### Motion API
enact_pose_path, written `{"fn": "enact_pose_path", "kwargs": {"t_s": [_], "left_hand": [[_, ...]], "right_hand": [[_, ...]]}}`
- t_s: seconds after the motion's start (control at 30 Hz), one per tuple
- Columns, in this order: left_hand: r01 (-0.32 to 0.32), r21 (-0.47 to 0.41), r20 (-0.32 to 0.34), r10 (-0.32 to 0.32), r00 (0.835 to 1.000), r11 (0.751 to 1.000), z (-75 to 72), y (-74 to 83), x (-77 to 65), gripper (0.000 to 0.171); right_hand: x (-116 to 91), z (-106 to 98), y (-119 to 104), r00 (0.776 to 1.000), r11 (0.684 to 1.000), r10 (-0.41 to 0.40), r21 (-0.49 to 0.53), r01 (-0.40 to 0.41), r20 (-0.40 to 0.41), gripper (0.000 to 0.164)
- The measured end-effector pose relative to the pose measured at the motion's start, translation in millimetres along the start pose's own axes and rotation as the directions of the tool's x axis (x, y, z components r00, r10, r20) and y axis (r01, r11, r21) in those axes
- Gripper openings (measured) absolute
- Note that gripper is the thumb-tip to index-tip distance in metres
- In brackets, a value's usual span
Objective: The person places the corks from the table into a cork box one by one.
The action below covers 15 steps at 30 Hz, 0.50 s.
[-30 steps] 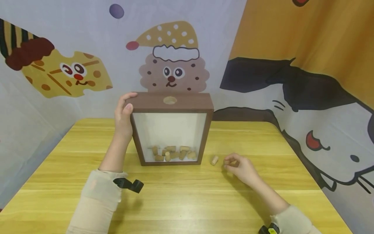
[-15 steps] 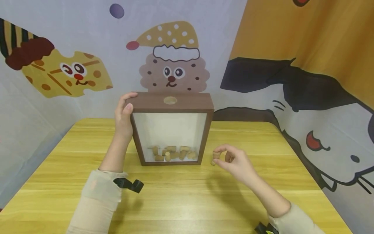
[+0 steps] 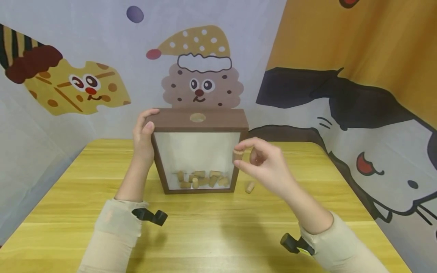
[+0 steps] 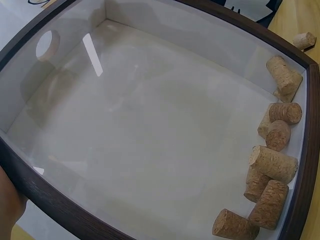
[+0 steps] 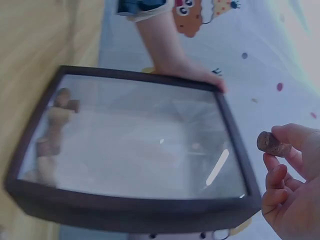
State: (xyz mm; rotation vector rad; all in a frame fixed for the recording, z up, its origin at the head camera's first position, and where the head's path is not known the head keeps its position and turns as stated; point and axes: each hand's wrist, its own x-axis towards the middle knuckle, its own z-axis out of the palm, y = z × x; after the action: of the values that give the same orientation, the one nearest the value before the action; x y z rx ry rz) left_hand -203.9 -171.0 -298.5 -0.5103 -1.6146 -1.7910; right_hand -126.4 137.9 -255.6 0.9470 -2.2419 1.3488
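Observation:
A dark brown framed box (image 3: 201,124) with a clear front stands upright on the table, a round hole (image 3: 197,117) in its top. Inside, several corks (image 4: 273,164) lie along the bottom. My left hand (image 3: 143,142) grips the box's upper left corner, thumb in front and fingers over the top. Between thumb and fingertips my right hand (image 3: 268,161) pinches a cork (image 5: 272,144), raised beside the box's right edge. One loose cork (image 3: 250,187) lies on the table to the right of the box, below the right hand.
The wooden table (image 3: 191,235) runs back to a cartoon-printed curtain (image 3: 112,30) just behind the box. Small black cameras are strapped at both wrists. An orange and black-and-white part of the curtain (image 3: 341,94) hangs along the right side.
My right hand has lifted a cork off the table and carried it up and left to the box's right edge. The left hand stays on the box.

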Motion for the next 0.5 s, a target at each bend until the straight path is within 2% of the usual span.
{"fn": "enact_pose_path", "kwargs": {"t_s": [0.27, 0.5], "left_hand": [[-0.004, -0.004, 0.006, 0.004, 1.0, 1.0, 0.7, -0.1, 0.0, 0.053], [-0.006, -0.02, 0.0, 0.006, 1.0, 1.0, 1.4, -0.2, 1.2, 0.053]], "right_hand": [[37.7, 3.2, -23.9, 0.998, 0.998, -0.07, 0.007, 0.07, -0.008, 0.026], [69.5, 6.3, -33.0, 1.0, 1.0, -0.03, 0.001, 0.03, -0.001, 0.026]]}}
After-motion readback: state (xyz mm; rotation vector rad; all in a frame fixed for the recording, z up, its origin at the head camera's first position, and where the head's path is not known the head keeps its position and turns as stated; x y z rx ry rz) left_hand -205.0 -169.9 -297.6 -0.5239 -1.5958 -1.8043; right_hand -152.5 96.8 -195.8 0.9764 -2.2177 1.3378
